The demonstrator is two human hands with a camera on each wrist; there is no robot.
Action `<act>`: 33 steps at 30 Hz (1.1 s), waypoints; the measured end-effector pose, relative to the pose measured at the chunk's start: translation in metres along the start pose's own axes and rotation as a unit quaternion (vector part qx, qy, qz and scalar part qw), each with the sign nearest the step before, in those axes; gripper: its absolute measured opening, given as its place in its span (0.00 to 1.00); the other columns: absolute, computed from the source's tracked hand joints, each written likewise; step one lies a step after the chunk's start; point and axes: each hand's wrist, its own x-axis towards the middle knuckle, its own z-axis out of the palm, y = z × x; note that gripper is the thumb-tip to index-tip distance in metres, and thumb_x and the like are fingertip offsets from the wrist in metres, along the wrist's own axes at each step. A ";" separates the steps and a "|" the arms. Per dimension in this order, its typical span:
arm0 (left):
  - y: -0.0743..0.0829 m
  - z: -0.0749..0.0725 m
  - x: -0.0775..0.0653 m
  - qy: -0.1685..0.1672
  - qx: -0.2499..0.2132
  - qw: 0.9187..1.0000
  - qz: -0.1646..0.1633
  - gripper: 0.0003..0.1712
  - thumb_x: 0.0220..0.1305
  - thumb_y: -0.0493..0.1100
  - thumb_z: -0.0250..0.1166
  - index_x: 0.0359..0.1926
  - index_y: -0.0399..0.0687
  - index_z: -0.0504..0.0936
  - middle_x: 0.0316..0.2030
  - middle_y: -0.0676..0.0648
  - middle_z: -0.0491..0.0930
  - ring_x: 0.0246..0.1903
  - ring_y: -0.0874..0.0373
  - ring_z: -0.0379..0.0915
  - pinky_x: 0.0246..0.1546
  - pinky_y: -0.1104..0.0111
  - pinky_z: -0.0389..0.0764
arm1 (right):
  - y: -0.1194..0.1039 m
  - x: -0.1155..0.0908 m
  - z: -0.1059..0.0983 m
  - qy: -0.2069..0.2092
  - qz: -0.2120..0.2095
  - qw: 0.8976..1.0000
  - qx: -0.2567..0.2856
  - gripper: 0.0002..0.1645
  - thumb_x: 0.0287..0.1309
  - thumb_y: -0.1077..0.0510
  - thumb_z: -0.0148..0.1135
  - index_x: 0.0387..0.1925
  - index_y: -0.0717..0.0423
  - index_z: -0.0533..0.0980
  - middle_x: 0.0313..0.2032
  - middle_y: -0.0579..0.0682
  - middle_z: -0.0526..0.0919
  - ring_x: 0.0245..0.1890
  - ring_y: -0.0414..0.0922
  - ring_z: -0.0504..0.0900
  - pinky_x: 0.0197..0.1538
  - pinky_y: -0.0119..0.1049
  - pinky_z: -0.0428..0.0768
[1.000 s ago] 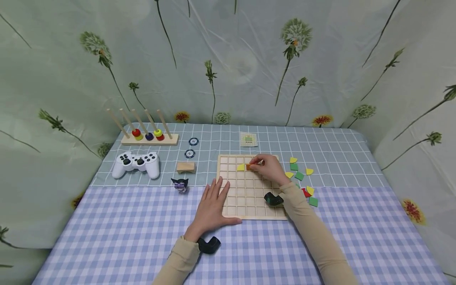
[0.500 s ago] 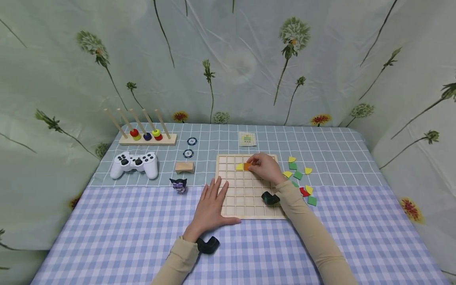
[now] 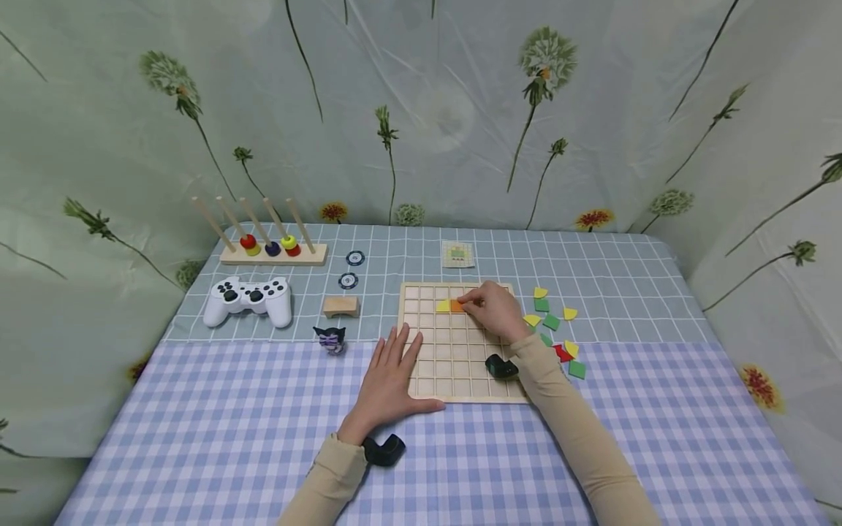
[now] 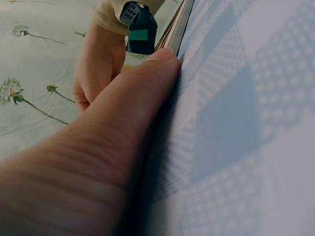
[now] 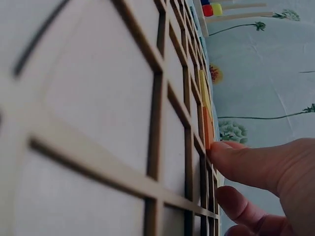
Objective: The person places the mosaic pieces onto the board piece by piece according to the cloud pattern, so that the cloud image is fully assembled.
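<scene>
A wooden grid board (image 3: 454, 365) lies on the table in the head view. Beside a yellow tile (image 3: 443, 306) in its upper rows sits an orange tile (image 3: 457, 306), flat in the grid. My right hand (image 3: 495, 310) pinches the orange tile's right edge between thumb and index finger; in the right wrist view the thumb (image 5: 246, 160) meets the end of that orange tile (image 5: 208, 128). Spread over the board's lower left corner, my left hand (image 3: 387, 380) rests with straight fingers, its thumb along the front edge.
Loose green tiles (image 3: 551, 321), yellow tiles (image 3: 571, 313) and a red tile (image 3: 562, 353) lie right of the board. A pattern card (image 3: 457, 254) is behind it. To the left are a game controller (image 3: 248, 301), a peg stand (image 3: 272, 254), a wooden block (image 3: 340, 306), a figurine (image 3: 331, 340) and two chips (image 3: 348, 280).
The orange tile, tilted in my right fingers earlier, has gone down flat beside the yellow tile. My left hand has kept its place on the board.
</scene>
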 end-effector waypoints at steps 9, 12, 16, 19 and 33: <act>0.000 0.001 0.000 0.019 -0.001 1.000 0.020 0.69 0.39 0.80 0.62 0.73 0.43 0.52 0.72 0.37 0.44 0.71 0.43 0.34 0.69 0.54 0.37 | 0.012 -0.015 -0.019 0.021 -0.008 0.999 0.047 0.10 0.59 0.56 0.65 0.41 0.56 0.84 0.32 0.49 0.80 0.30 0.46 0.75 0.31 0.39 0.73; 0.000 0.001 0.000 0.015 -0.002 1.000 0.015 0.69 0.39 0.80 0.62 0.73 0.43 0.51 0.72 0.37 0.43 0.71 0.44 0.33 0.69 0.55 0.36 | 0.022 -0.023 -0.032 0.053 0.010 0.997 0.051 0.11 0.59 0.56 0.64 0.40 0.58 0.84 0.32 0.52 0.82 0.28 0.47 0.77 0.26 0.38 0.72; -0.001 0.001 0.000 0.005 -0.002 1.000 0.007 0.70 0.39 0.80 0.62 0.74 0.45 0.50 0.73 0.39 0.41 0.71 0.46 0.30 0.69 0.56 0.34 | 0.041 -0.036 -0.050 0.095 0.045 0.994 0.026 0.12 0.60 0.56 0.62 0.40 0.60 0.83 0.32 0.55 0.84 0.29 0.50 0.79 0.23 0.41 0.72; -0.001 0.001 -0.001 0.005 0.000 1.000 0.008 0.69 0.39 0.80 0.62 0.74 0.45 0.50 0.73 0.39 0.41 0.71 0.46 0.30 0.69 0.56 0.34 | 0.056 -0.046 -0.064 0.112 0.082 0.990 0.004 0.13 0.60 0.54 0.62 0.39 0.59 0.83 0.34 0.58 0.84 0.28 0.52 0.79 0.25 0.41 0.72; 0.000 0.000 -0.001 0.017 0.001 1.000 0.017 0.69 0.40 0.80 0.62 0.74 0.44 0.51 0.72 0.38 0.43 0.71 0.44 0.33 0.69 0.54 0.37 | 0.091 -0.077 -0.095 0.069 0.255 0.960 -0.091 0.27 0.56 0.39 0.62 0.26 0.62 0.76 0.21 0.54 0.76 0.23 0.52 0.73 0.23 0.43 0.67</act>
